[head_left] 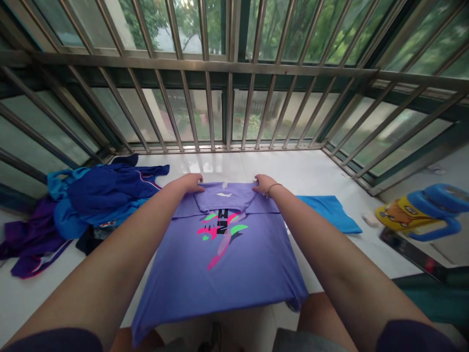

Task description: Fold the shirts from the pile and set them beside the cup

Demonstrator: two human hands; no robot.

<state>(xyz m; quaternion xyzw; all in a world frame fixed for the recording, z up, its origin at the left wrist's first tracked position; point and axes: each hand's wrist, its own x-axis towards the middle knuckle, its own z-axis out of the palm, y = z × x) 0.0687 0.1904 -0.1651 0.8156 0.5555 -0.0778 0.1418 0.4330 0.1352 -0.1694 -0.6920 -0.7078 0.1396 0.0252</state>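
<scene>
A purple T-shirt [220, 264] with a pink, green and black print lies flat on the white sill [315, 171] in front of me, its near edge hanging over the front. Its far end is folded back toward me. My left hand [190, 183] pinches the left corner of that fold with curled fingers. My right hand [264, 185], with a thin bracelet at the wrist, grips the right corner the same way.
A heap of blue and purple clothes [91, 198] lies at the left. A folded light-blue cloth [328, 212] lies right of the shirt. A yellow and blue toy-like object [421, 212] sits far right. Metal window bars [227, 107] close off the back and sides.
</scene>
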